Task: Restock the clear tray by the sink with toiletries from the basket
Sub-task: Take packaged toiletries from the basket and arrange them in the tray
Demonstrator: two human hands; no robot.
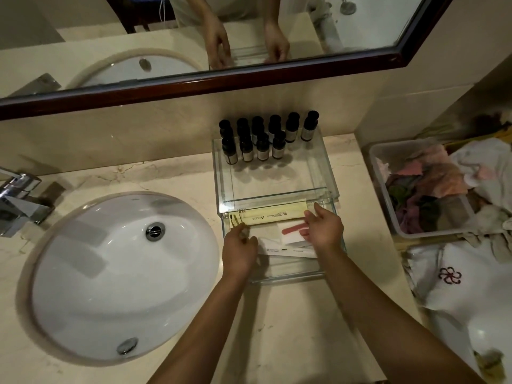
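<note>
Restocking at a late stage, as judged from the layout. Shown is the clear tray (pixel 329 173), two-tiered, standing on the counter (pixel 291 328) just right of the sink (pixel 83 273), with its back against the wall. On the upper tier, small dark-capped bottles (pixel 261 146) stand upright in two rows along the back edge, and the front part of that tier is bare. In the lower tier (pixel 291 277), which projects toward the viewer, a long yellow packet (pixel 277 213) lies across the back. In the middle, white packets (pixel 277 245) and a pink nail file (pixel 293 230) lie overlapping and not squared. Both hands are inside the lower tier. At its left edge the left hand (pixel 239 252) has its fingers curled toward the white packets; whether it grips one is blurred and cannot be told. Over the right side the right hand (pixel 324 230) hovers with fingers loosely extended and thumb raised, holding nothing, fingertips at or just above the pink nail file. Step in hand, by inference: arranging the flat packets. Done: bottles and several packets are in the tray. Left: straightening the loose packets, and possibly filling the bare space above. A plastic bin (pixel 382 189) of coloured cloths stands well to the right beside white towels (pixel 448 295); no toiletries are visible in it, so the remaining supply cannot be assessed.
</note>
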